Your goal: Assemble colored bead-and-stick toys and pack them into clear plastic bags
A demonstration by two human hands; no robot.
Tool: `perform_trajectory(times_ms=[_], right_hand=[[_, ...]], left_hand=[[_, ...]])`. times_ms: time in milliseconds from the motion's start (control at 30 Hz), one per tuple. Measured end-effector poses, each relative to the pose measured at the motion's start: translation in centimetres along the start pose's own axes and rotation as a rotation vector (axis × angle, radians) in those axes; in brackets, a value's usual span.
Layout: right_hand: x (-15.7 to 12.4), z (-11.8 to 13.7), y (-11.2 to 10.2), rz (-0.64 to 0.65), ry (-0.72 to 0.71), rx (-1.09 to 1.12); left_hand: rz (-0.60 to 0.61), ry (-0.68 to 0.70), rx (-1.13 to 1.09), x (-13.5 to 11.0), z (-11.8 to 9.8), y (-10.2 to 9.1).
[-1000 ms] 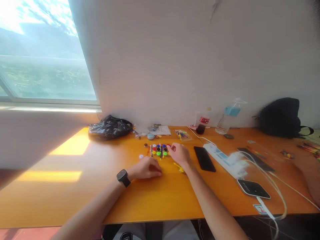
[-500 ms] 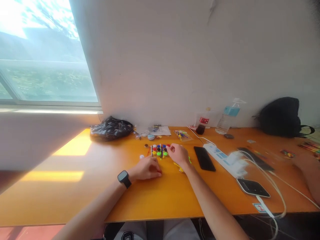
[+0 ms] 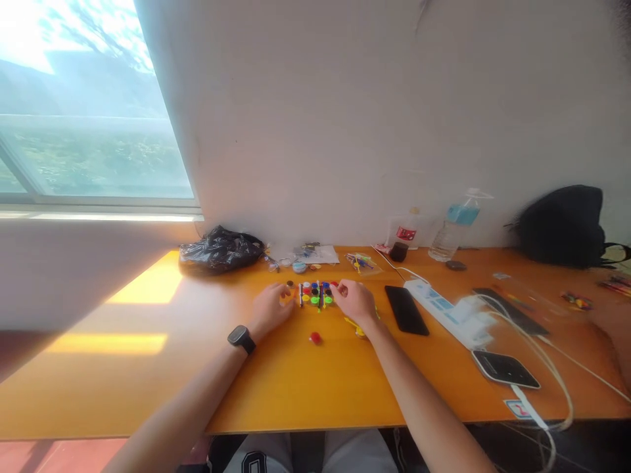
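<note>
Head view: your left hand (image 3: 271,307) has shifted forward from the open desk (image 3: 197,387) to the left end of the coloured discs (image 3: 314,299); a red disc (image 3: 315,337) now shows near its former position. Your right hand (image 3: 355,301) keeps its place at the opposite end.

Left hand: partly open, fingers curved, thumb apart from them. A dark disc (image 3: 290,284) lies just beside the fingertips. You cannot tell whether the hand holds anything.

Right hand: thumb and forefinger curled toward each other at the group's right edge, beside a red piece. You cannot tell whether they clamp it.

The discs sit in rows between your hands, near the middle of the desk.

Markings: the bottle (image 3: 407,234) carries a red label with pale lettering, too small to read. A sticker (image 3: 517,408) by the front edge is likewise illegible. Your watch (image 3: 240,336) shows no readable display.
</note>
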State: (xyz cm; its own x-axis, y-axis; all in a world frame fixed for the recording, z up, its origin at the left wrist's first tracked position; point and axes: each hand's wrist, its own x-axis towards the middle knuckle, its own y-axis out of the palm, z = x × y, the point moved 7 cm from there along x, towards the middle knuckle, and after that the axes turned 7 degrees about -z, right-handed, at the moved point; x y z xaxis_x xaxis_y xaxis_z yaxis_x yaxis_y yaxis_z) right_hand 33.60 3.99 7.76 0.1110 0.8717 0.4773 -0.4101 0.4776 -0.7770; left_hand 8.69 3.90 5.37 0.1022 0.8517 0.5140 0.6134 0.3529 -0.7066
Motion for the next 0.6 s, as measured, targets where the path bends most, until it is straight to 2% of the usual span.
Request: perform_trajectory(times_ms=[100, 267, 467, 600], right_hand=[[0.0, 0.0, 0.2, 0.019, -0.006, 0.002], [0.0, 0.1, 0.4, 0.030, -0.013, 0.007], [-0.1, 0.3, 0.4, 0.041, -0.020, 0.040], [-0.1, 0.7, 0.5, 0.041, -0.049, 0.152]], left_hand=[[0.081, -0.057, 0.092, 0.1, 1.3, 0.9], [0.124, -0.079, 0.150, 0.0, 1.5, 1.4], [0.072, -0.107, 0.165, 0.3, 1.7, 0.7], [-0.001, -0.029, -0.012, 0.5, 0.2, 0.1]])
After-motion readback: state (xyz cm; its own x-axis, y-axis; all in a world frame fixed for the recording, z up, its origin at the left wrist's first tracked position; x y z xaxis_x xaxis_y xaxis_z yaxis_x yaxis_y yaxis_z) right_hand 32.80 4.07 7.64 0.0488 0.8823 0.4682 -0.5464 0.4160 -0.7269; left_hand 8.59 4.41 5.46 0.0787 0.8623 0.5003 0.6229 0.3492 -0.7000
